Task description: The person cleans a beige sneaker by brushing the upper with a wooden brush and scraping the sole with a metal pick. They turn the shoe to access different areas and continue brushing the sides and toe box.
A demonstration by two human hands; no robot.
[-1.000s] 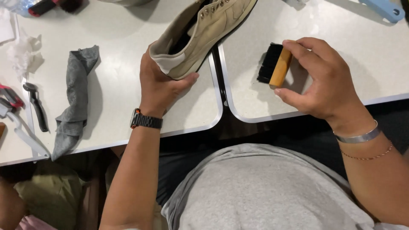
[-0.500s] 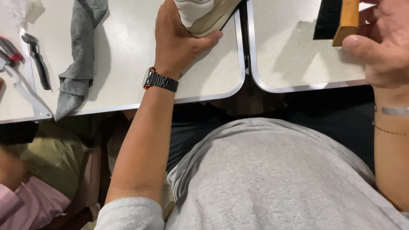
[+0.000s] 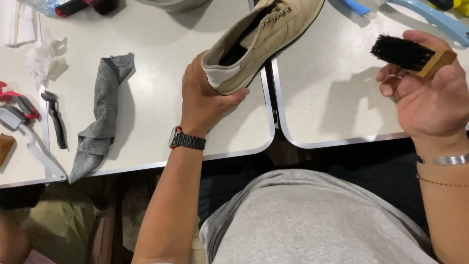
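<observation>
The left hand (image 3: 205, 100) closes around the heel of a beige canvas shoe (image 3: 261, 41) above the white table (image 3: 146, 122); the shoe looks light, its upper soft, so the firmer heel seems the best grip. The right hand (image 3: 430, 98) loosely holds a wooden brush (image 3: 413, 56)

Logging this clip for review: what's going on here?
A person seated at white tables grips the heel of a beige canvas shoe in the left hand, tilted above the table. The right hand holds a wooden brush with black bristles, clear of the shoe. A grey cloth lies to the left.
</observation>
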